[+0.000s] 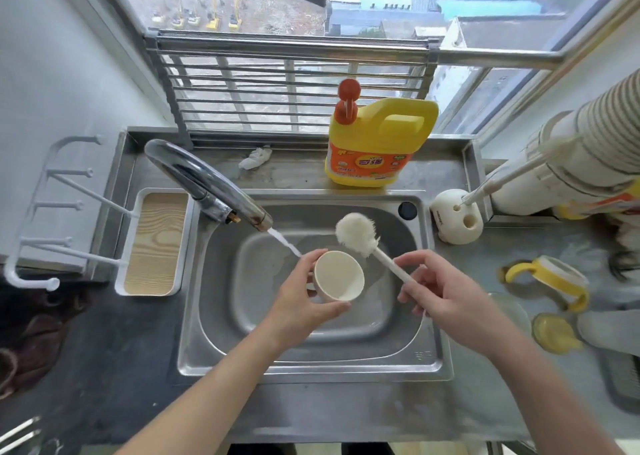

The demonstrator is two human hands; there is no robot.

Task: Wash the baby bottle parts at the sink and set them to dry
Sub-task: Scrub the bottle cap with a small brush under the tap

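Observation:
Over the steel sink (221, 316), my left hand (304, 298) grips a cream bottle body (339, 276) with its open mouth facing up at me. My right hand (440, 295) holds the thin handle of a white bottle brush (356, 232); its fluffy head sits just above and behind the bottle's rim. The tap (207, 184) runs, and its stream lands by my left fingertips. On the counter to the right lie a yellow-handled bottle collar (550, 278) and a yellow nipple part (554, 333).
A white drying rack with pegs and a wood-grain tray (152, 243) stands left of the sink. A yellow detergent jug (377, 142) sits behind the basin. A white brush holder (457, 217) with a thin brush stands at the right. A stack of paper cups (588, 142) leans in from the right.

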